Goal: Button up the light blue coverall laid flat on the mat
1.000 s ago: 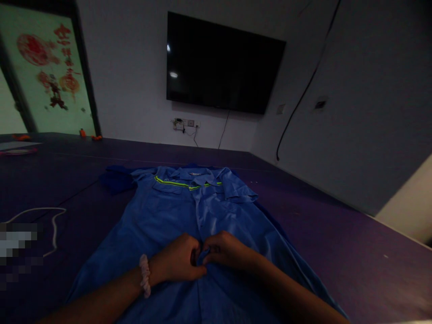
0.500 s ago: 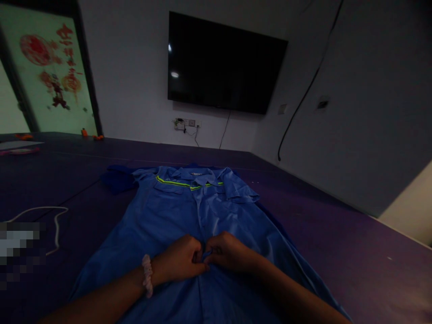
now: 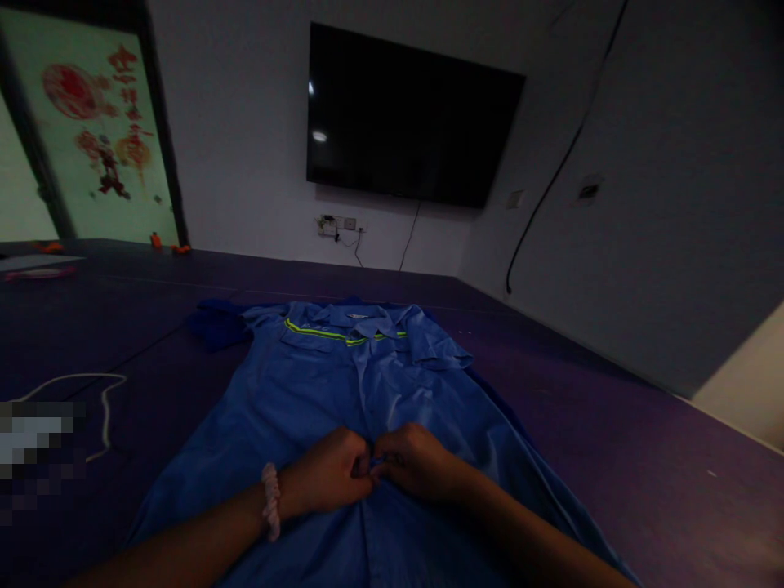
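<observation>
A blue short-sleeved shirt (image 3: 287, 396) lies face up in front of me, its collar at the far end and a yellow-green stripe across the chest. At the lower part of its front placket, my left hand (image 3: 336, 469) is closed with fingertips pinching the cloth. My right hand (image 3: 416, 461) meets it from the other side, also pinching the placket, with a bit of blue fabric showing between the two. Whether a button sits under the fingers is hidden. A pale scrunchie (image 3: 270, 501) circles my left wrist.
Darker blue cloth (image 3: 217, 325) shows beneath the shirt's far left side. On the purple floor (image 3: 551, 408), a white cable (image 3: 105, 408) runs beside a blurred-out object at left. Small orange things (image 3: 180, 249) lie near the door. A television (image 3: 410, 118) hangs on the wall.
The hands stay at the same place on the placket, with only a slight shift of the fingers. The view has moved a little.
</observation>
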A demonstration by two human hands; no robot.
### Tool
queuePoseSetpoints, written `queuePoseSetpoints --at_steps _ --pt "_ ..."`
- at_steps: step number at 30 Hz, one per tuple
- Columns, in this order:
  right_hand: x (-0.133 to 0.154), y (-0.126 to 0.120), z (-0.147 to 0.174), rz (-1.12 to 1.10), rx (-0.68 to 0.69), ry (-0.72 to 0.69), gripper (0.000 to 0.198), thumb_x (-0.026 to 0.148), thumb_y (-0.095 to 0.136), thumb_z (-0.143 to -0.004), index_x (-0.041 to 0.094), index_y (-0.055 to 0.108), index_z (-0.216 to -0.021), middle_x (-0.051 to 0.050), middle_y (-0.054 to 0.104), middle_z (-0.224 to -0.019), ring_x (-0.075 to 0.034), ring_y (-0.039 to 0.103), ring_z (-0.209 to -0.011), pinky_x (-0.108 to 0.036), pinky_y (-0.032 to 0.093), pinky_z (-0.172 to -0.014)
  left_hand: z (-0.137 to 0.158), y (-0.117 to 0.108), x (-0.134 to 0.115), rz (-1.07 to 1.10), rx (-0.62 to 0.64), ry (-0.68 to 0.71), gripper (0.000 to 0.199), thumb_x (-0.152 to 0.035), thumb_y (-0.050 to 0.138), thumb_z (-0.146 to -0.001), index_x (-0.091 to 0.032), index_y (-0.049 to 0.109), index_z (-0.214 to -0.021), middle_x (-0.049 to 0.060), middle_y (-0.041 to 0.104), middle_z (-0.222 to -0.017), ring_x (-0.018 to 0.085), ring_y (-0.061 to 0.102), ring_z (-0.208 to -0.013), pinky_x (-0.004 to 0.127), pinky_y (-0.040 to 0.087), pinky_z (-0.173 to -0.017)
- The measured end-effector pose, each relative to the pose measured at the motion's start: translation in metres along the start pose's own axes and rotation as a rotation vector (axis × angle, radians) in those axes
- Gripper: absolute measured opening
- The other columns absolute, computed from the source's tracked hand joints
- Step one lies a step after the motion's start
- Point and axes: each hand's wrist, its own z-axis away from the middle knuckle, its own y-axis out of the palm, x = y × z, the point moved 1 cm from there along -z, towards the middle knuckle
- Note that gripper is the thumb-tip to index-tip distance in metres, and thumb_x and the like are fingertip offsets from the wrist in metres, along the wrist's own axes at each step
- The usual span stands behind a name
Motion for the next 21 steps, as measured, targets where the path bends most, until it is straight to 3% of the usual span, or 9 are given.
queuePoseSetpoints --at_steps 4,12,21 --pt "-0.0005 0.0013 0.0004 0.039 -0.025 -0.003 0.013 0.022 0.058 -0.076 0.016 0.066 -0.085 -0.002 0.066 -0.069 -0.011 0.057 -0.06 -0.02 0.032 -0.054 0.0012 -0.0005 -0.0015 -0.033 -0.041 -0.036 0.017 -0.027 0.053 -0.07 -0.014 0.053 -0.059 -0.004 0.05 -0.054 0.008 0.044 -0.05 0.019 0.026 -0.045" --pt "-0.0047 0.0011 -0.0022 -0.252 -0.037 0.065 0.015 0.025 0.059 -0.075 0.013 0.068 -0.079 0.0 0.06 -0.059 -0.009 0.051 -0.053 -0.018 0.032 -0.048 0.0024 -0.0041 -0.0054 -0.105 -0.091 -0.094 0.023 -0.035 0.056 -0.068 -0.015 0.052 -0.056 -0.003 0.05 -0.053 0.009 0.045 -0.051 0.022 0.028 -0.048" --pt "-0.0021 -0.0003 -0.0009 -0.318 0.002 0.037 0.018 0.021 0.06 -0.074 0.016 0.07 -0.088 0.002 0.058 -0.058 -0.007 0.046 -0.049 -0.017 0.031 -0.047 0.0022 -0.0054 -0.0038 -0.174 -0.085 -0.102 0.026 -0.039 0.061 -0.067 -0.015 0.056 -0.058 -0.003 0.052 -0.057 0.01 0.046 -0.054 0.022 0.027 -0.048"
